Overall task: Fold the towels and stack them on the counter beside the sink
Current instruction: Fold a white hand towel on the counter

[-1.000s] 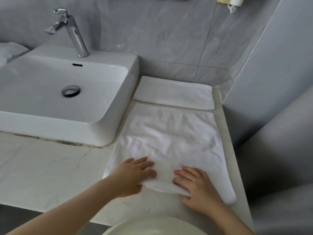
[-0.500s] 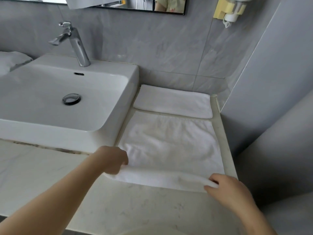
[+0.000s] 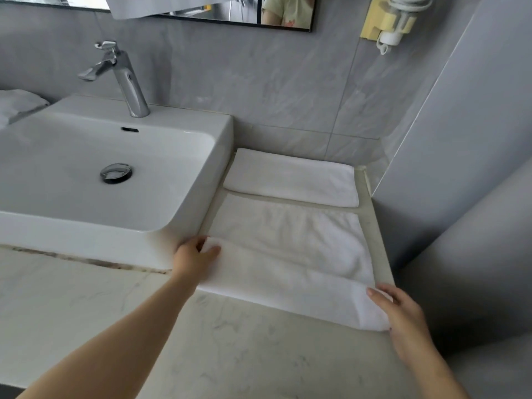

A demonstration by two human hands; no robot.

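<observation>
A white towel (image 3: 290,249) lies spread on the marble counter (image 3: 230,349) to the right of the sink (image 3: 86,180). Its near part is turned over onto itself as a flap. My left hand (image 3: 194,259) pinches the flap's left corner close to the sink's front corner. My right hand (image 3: 398,315) holds the flap's right corner at the counter's right edge. Behind it, against the wall, lies a folded white towel (image 3: 292,178).
A chrome faucet (image 3: 121,79) stands behind the basin. Grey tiled walls close the counter at the back and right. A yellow wall holder (image 3: 388,21) hangs top right. Another white cloth (image 3: 17,105) lies left of the sink.
Both hands moved from the middle of the towel's near edge out to its corners, took hold, and carried that edge away from me over the towel. The view tilted upward.
</observation>
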